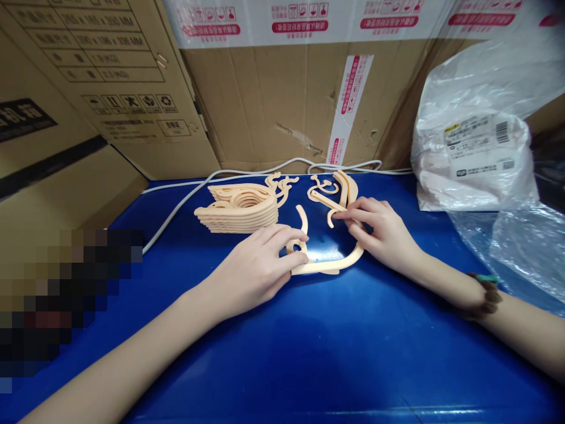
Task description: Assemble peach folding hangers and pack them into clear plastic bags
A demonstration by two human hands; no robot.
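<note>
Here's the pale cream, smooth, bow-shaped strip [329, 267], lying low over the glossy blue flat tabletop [335, 341], right between the two hands! Its long axis runs side to side, the lower edge nearly level at the left, then sweeping up and away from the person at the right end. At the left end sits a rounded loop with an opening, and just above it a slim cream curved prong [303, 218] points away towards the boxes; whether the two are joined, I cannot tell. The surface is plain and even, the edges rounded.

And the hands! The bare left hand [260, 259] grips the left end, thumb and fingers over the loop. The bare right hand [384, 229], a dark brown beaded band [485, 297] on its wrist, pinches the upturned right end, fingertips up by a straight cream narrow bar [329, 201] slanting down to the right.

Behind the left hand, a neat layered stack of cream curved pieces [241, 209]; beyond, a tall brown cardboard box [273, 106].
</note>
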